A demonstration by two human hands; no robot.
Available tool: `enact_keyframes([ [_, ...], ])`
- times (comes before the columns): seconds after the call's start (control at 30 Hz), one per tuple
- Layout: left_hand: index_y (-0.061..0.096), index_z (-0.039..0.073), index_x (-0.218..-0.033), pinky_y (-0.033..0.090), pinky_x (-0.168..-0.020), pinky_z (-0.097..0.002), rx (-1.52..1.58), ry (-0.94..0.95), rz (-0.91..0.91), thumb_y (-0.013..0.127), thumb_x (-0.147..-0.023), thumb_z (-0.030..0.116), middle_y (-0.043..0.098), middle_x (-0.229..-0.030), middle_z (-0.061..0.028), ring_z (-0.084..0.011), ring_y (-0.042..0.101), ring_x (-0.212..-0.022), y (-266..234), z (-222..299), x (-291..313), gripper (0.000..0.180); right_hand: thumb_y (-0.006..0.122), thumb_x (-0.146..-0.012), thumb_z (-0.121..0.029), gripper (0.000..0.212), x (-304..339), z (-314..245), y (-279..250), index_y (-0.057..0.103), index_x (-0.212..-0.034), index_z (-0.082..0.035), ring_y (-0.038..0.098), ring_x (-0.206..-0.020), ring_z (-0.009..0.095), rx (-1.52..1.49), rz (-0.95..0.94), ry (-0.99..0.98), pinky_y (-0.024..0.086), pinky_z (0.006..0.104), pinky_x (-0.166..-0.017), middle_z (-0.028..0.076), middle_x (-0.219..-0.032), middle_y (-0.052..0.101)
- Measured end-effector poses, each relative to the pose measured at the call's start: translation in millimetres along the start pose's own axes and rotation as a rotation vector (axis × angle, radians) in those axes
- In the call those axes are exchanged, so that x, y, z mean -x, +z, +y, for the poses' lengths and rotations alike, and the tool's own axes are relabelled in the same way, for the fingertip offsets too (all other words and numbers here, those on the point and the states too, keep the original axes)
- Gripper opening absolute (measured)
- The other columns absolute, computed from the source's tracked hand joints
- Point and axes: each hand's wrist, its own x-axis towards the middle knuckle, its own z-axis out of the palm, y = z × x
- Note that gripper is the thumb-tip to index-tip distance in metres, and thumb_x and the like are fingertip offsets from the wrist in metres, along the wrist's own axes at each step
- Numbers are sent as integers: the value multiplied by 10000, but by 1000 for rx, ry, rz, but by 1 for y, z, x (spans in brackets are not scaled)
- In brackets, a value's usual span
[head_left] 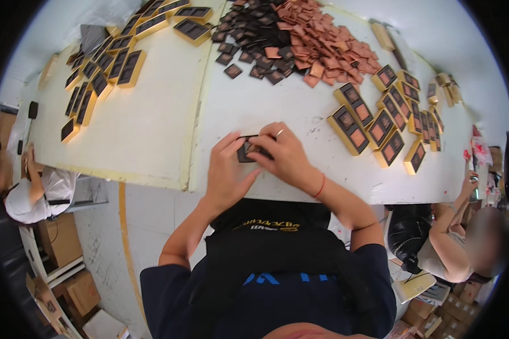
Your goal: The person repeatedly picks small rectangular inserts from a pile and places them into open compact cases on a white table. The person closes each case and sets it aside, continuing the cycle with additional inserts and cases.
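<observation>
In front of me on the white table lies a small box with a dark insert (244, 153), partly covered by my fingers. My left hand (227, 169) grips its left side, thumb stretched along the near side. From the right, my right hand (285, 153) bends its fingers over the box and pinches a small dark square piece (253, 149) at the insert. The fingers hide most of that piece. Beyond my hands lie a heap of black square tiles (249, 34) and a heap of copper-brown square tiles (328, 42).
Gold boxes with empty dark inserts (131, 69) stand at the far left. Gold boxes holding dark and copper tiles (348, 131) stand at the right. A seam (195, 121) runs across the table (152, 135). Other people sit at left (37, 189) and right (449, 243).
</observation>
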Motion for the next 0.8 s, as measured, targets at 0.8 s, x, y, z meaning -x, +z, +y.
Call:
enact_keyframes([
  [0.8,678,102,-1193,338,-1108,-533,-256,25,19,750,-804,100,540,-1392,-102,-367,407,-1367,16,3,13,396,629,-913,3,256,-55,55,-87,705,-1145,-74,699,-842,123,-428,-382,485,543,241,-699,49,-970,708],
])
